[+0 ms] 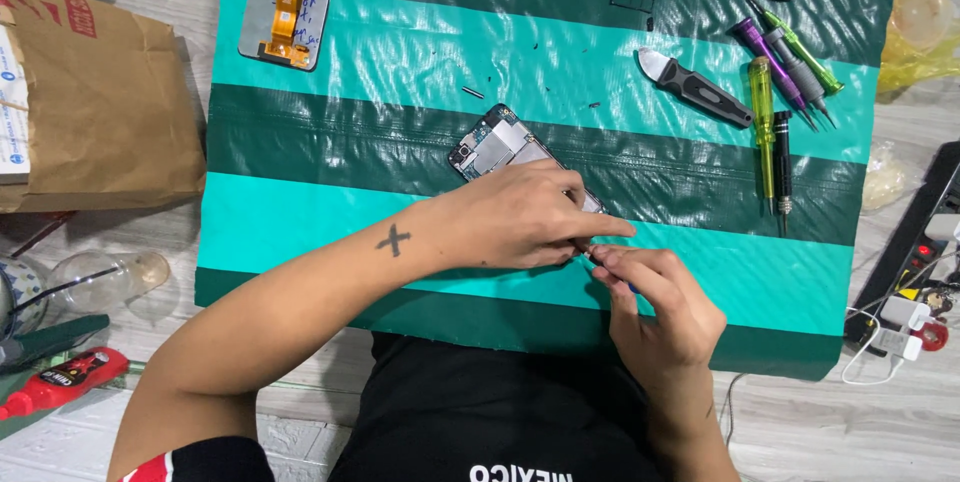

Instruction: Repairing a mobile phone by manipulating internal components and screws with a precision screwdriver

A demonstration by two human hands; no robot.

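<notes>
While both hands pinched — L hand (520,217) on 1 opened phone (497,145), R hand (655,297) fingers on tiny tool.

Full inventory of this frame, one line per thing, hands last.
opened phone: 1, circuit boards exposed, mat centre, under left hand
striped mat: 1, dark green and teal, on the floor
display panel: 1, grey with orange flex cable, mat top left
pry tool: 1, black handle, mat right
screwdrivers: about five, yellow, black, purple, green, grey, mat right
paper bag: 1, brown, left of mat
power strip: 1, black, right edge
red tool: 1, bottom left
left hand: rests on the phone's lower part
right hand: pinches a small tool, mostly hidden, at the phone's lower end
</notes>
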